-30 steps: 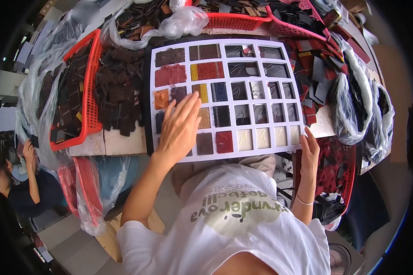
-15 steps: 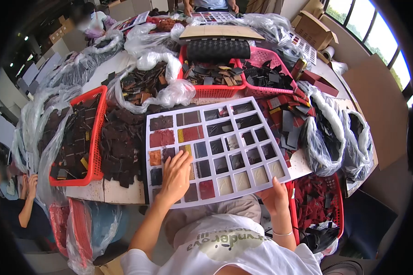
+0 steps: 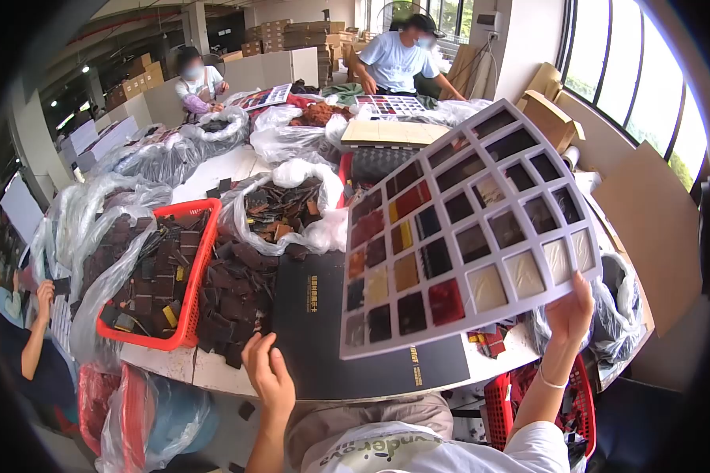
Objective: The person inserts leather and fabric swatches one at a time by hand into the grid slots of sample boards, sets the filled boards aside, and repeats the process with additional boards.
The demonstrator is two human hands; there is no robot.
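My right hand [image 3: 569, 310] grips the lower right corner of a white sample board [image 3: 493, 266], which is lifted and tilted over the table. Its grid of windows shows swatches in black, brown, red, yellow and cream. My left hand [image 3: 270, 377] is off the board, fingers apart and holding nothing, by the table's front edge. Beneath the board lies a flat black folder [image 3: 312, 355] with gold lettering, partly covered by it. Beside the folder, near my left hand, is a loose pile of dark brown swatches [image 3: 233, 292].
A red basket [image 3: 199, 288] of dark swatches stands on the left. Behind are a plastic bag [image 3: 329, 177] of swatches and a beige board [image 3: 394, 134]. Another red basket [image 3: 501, 394] sits low at right. Two people work across the table; another at far left holds a dark piece.
My right hand has raised and tilted the sample board up to the right, uncovering the black folder. My left hand has let go and moved left. The camera view has tipped upward.
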